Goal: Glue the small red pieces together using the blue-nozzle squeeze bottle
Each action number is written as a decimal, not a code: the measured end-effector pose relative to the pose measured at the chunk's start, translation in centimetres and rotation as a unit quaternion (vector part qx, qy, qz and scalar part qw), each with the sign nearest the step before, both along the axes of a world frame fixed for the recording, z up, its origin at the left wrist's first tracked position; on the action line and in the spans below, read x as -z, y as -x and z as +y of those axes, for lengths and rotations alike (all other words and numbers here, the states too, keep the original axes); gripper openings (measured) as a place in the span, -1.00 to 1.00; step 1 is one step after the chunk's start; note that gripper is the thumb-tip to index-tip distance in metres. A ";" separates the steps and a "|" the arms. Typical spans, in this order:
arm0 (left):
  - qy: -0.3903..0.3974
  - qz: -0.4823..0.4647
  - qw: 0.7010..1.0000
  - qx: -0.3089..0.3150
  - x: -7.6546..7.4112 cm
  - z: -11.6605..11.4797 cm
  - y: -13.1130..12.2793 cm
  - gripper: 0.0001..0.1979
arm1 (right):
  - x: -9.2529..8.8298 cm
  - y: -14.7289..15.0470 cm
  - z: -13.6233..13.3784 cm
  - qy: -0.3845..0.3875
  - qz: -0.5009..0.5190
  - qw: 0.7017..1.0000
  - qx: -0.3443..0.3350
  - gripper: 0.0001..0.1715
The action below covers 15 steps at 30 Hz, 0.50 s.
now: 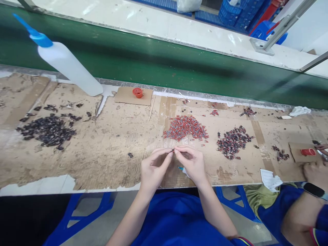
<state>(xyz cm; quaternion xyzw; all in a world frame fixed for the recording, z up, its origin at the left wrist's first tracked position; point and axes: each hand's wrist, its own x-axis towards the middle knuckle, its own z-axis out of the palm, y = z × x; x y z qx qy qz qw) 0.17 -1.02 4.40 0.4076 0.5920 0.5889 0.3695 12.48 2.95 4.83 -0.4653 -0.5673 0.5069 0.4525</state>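
Note:
My left hand [153, 168] and my right hand [191, 162] meet over the near edge of the cardboard-covered bench [107, 150]. Both pinch one tiny dark part [173, 150] between their fingertips. A small blue and white object [182, 169] shows under my right palm; whether the hand holds it I cannot tell. Just beyond my hands lies a heap of small red parts [185, 127]. To its right sits a heap of dark and red parts [233, 140].
A white squeeze bottle [67, 66] with a blue nozzle leans at the back left. Dark parts [47, 130] are piled on the left. A red cap [137, 92] rests on a cardboard square. A green conveyor belt [164, 65] runs behind. Another person's hands [317, 167] work at the right edge.

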 end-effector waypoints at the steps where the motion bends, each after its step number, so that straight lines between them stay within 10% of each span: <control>1: 0.005 -0.007 1.000 -0.003 -0.1 0.0 0.0 -0.93 | 0.0 0.0 0.0 -0.012 -0.005 1.000 -0.002 -0.87; 15: 0.009 0.031 0.999 0.023 0.1 0.0 -0.4 -0.87 | -1.4 -0.2 0.2 -0.121 -0.049 0.991 -0.012 -0.87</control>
